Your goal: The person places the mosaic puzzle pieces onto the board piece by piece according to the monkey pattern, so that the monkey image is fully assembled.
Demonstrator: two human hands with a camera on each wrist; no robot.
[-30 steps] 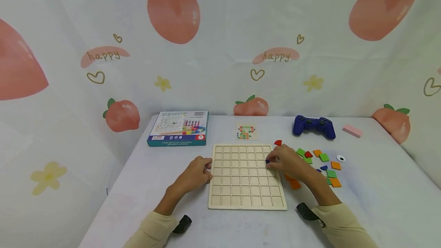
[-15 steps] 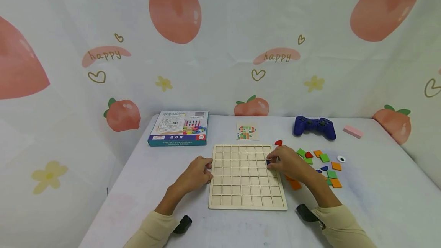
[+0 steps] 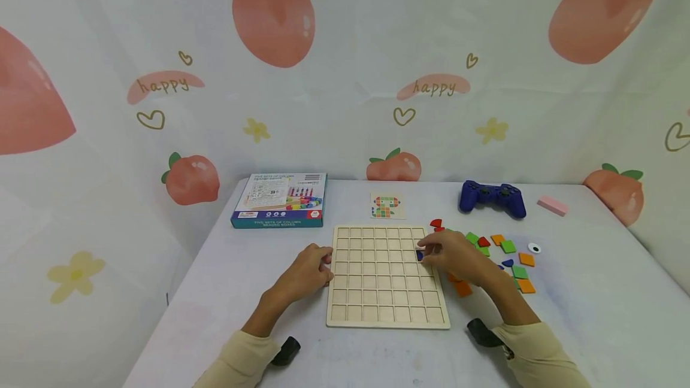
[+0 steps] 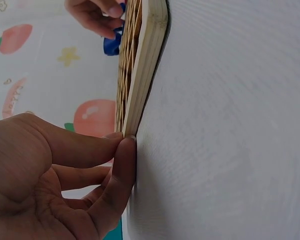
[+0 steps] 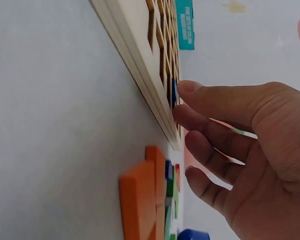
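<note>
A pale wooden grid board (image 3: 377,289) lies on the table between both hands. My left hand (image 3: 306,271) holds its left edge; in the left wrist view the thumb and a finger (image 4: 124,165) meet at the board's side. A small dark blue tile (image 3: 419,255) lies in a cell of the rightmost column, toward the far end. Over that cell is my right hand (image 3: 455,256), its thumb and forefinger spread around the tile. In the right wrist view the thumb (image 5: 192,87) is beside the blue tile (image 5: 174,91), and the other fingers are loosely bent.
Orange (image 3: 526,260), green (image 3: 508,246), red and blue tiles lie scattered right of the board, with an eye disc (image 3: 533,248). Behind are a picture card (image 3: 396,213), a flat box (image 3: 277,201), a blue game controller (image 3: 492,197) and a pink block (image 3: 552,205).
The right hand has shifted slightly to the right and its fingers have parted from the blue tile, which now shows more in the cell. The left hand and board have stayed put.
</note>
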